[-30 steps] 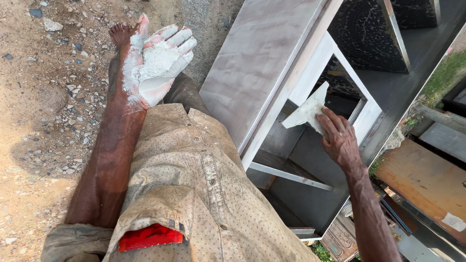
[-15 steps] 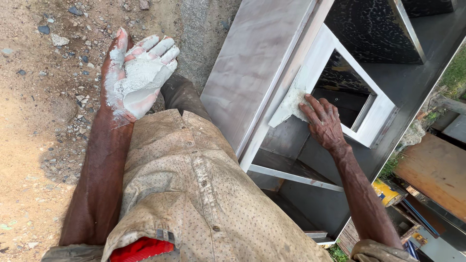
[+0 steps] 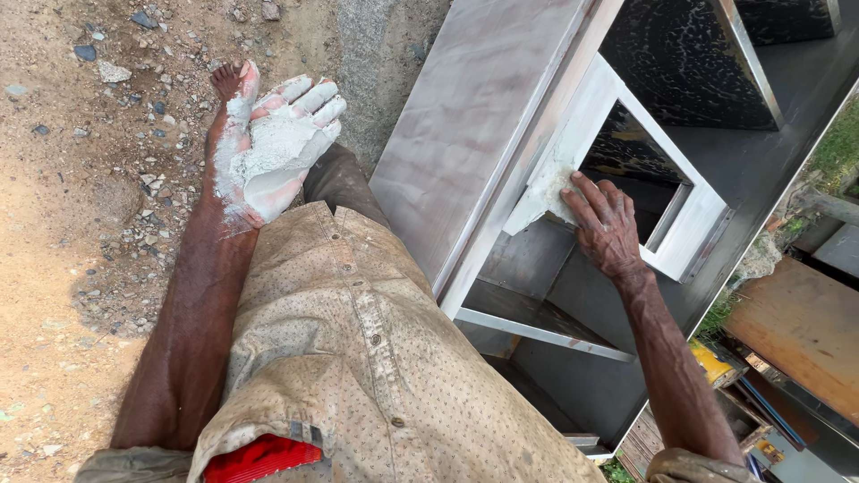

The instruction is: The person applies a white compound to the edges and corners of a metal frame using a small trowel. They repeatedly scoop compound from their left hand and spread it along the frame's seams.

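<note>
My left hand is raised palm up over the dirt, fingers apart, with a lump of white putty lying in the palm and smeared over the fingers. My right hand presses a white putty-covered pad against the left edge of a white-painted rectangular frame. The frame is set in a grey metal cabinet lying in front of me.
Stony dirt ground fills the left side. A grey crossbar spans the cabinet below the frame. An orange-brown board and a yellow object lie at the right. My beige speckled shirt covers the lower middle.
My right hand has slid the white pad along the frame's left edge and now presses it flat. The left hand has stayed palm up with the putty.
</note>
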